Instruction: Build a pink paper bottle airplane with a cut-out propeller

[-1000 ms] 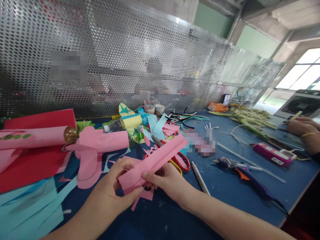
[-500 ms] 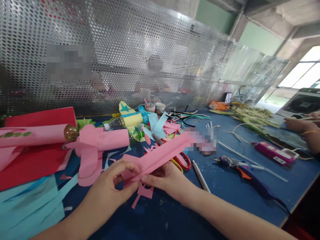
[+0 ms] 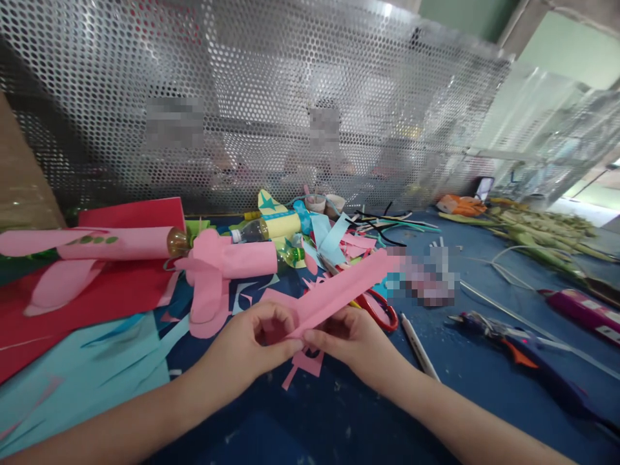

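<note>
Both my hands grip one folded strip of pink paper point(image 3: 343, 285) over the blue table. My left hand point(image 3: 266, 336) pinches its near left end between thumb and curled fingers. Beside it, my right hand point(image 3: 346, 336) holds the lower edge, thumb on the near side and fingers behind. The strip slants up to the right. Under and behind my hands lie pink paper scraps point(image 3: 310, 363) and red-handled scissors point(image 3: 380, 310), partly covered by the strip. A white pen point(image 3: 419, 345) rests to the right of my right hand.
Pink paper-wrapped bottles point(image 3: 249, 259) lie left of my hands, near red sheets point(image 3: 121, 294) and light blue sheets point(image 3: 111, 361). A glue gun point(image 3: 523, 352) and a purple box-shaped thing point(image 3: 586, 313) are at right. A perforated metal screen point(image 3: 271, 84) stands behind.
My view has turned left, so the table's things appear farther right. Both hands keep hold of the pink strip. The person's hand at the right edge has left the view.
</note>
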The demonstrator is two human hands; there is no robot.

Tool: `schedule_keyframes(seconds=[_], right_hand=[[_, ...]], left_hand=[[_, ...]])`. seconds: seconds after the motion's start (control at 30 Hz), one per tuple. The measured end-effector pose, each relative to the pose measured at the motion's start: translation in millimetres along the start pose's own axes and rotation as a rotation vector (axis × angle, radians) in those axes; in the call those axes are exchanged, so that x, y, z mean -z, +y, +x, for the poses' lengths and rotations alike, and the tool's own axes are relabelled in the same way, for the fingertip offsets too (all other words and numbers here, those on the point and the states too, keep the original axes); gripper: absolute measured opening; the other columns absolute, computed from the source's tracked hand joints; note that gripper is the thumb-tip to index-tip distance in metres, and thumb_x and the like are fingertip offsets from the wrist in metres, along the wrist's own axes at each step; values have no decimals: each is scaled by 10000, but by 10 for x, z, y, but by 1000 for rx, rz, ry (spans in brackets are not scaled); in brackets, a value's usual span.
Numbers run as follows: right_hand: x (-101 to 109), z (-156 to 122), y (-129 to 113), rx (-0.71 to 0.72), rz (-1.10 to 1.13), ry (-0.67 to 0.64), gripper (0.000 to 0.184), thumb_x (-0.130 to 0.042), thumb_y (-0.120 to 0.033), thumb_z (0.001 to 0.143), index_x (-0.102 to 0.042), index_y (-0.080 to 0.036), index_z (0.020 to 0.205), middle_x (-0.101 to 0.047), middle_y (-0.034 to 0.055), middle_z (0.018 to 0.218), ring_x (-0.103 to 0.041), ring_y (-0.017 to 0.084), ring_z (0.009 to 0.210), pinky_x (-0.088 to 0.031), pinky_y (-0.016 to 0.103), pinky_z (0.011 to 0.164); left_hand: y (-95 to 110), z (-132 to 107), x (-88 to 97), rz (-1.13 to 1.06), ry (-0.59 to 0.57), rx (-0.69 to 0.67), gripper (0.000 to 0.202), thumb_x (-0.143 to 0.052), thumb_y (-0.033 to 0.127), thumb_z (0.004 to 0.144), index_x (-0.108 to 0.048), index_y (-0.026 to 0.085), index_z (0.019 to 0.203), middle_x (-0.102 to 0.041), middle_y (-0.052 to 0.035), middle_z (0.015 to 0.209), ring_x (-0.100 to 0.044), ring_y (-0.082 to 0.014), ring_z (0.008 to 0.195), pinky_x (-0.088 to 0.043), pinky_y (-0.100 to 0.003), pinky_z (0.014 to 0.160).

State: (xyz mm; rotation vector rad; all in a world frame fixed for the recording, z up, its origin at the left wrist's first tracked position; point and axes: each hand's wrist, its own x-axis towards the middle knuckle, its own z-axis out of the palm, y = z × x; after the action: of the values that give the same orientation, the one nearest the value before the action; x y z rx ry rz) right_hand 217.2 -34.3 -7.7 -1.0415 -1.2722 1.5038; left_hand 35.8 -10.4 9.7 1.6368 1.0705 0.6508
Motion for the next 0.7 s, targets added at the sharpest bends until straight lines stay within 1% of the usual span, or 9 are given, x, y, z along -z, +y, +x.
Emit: schedule_keyframes(seconds=[0.13, 0.3, 0.43, 0.6, 0.7], right_hand=[[3, 2, -32, -18, 14, 12, 403, -804, -516, 617, -688, -175, 797, -661, -6, 671, -599, 150, 624, -487, 296, 648], [8, -2, -37, -21, 9, -1, 379, -806, -490, 633, -692, -165, 792, -673, 7, 684, -613, 157, 642, -487, 301, 666], [12, -2, -21, -36, -14, 12, 401, -810, -514, 613, -687, -168, 774, -670, 9, 682, -613, 163, 639, -485, 311, 668], [0, -10, -22, -41, -69, 31, 417, -791, -562, 605, -652, -172, 663, -639, 0, 625, -572, 143, 589, -458, 286, 607], [-3, -15, -10, -62, -94, 47, 430, -783, -572, 604, -626, -174, 640, -628, 0, 615, -552, 133, 567, -443, 275, 575]], left_hand=[[-2, -6, 12, 37, 20, -11, 189, -660, 350, 709, -558, 194, 680, -554, 20, 732, -499, -136, 655, -409, -251, 599], [9, -9, 24, -23, 22, -53, 152, -689, 311, 714, -607, 190, 673, -611, 8, 815, -556, -130, 705, -450, -240, 637], [50, -13, 27, -100, 1, -13, 148, -711, 273, 691, -610, 184, 632, -630, 18, 776, -593, -122, 690, -482, -231, 652], [84, -17, 39, -59, -26, 38, 158, -721, 286, 683, -621, 181, 621, -613, 34, 661, -564, -113, 608, -459, -224, 596], [71, -13, 42, -38, -45, 48, 174, -710, 307, 693, -609, 180, 631, -591, 39, 630, -539, -109, 589, -430, -217, 570]])
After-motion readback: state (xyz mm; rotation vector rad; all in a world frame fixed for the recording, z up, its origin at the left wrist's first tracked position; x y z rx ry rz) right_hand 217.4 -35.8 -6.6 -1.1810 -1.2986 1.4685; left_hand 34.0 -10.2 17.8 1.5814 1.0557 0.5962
